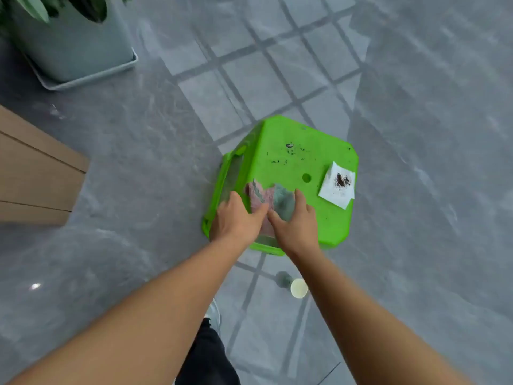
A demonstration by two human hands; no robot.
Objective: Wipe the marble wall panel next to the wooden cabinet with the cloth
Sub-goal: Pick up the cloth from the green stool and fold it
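Observation:
A pink and grey-green cloth (268, 197) lies on the near left part of a bright green plastic stool (291, 162). Both my hands are on it. My left hand (236, 218) covers the cloth's left side, thumb pointing right. My right hand (294, 220) presses its right side, fingers spread over the grey-green part. The lower half of the cloth is hidden under the hands. The wooden cabinet (36, 173) shows at the left edge. No marble wall panel is in view, only grey marble-look floor.
A white paper tissue (337, 186) with dark crumbs lies on the stool's right side. A small white cup (299, 288) stands on the floor near the stool. A grey planter (72, 48) with a plant stands at the top left. My shoe (213, 315) is below.

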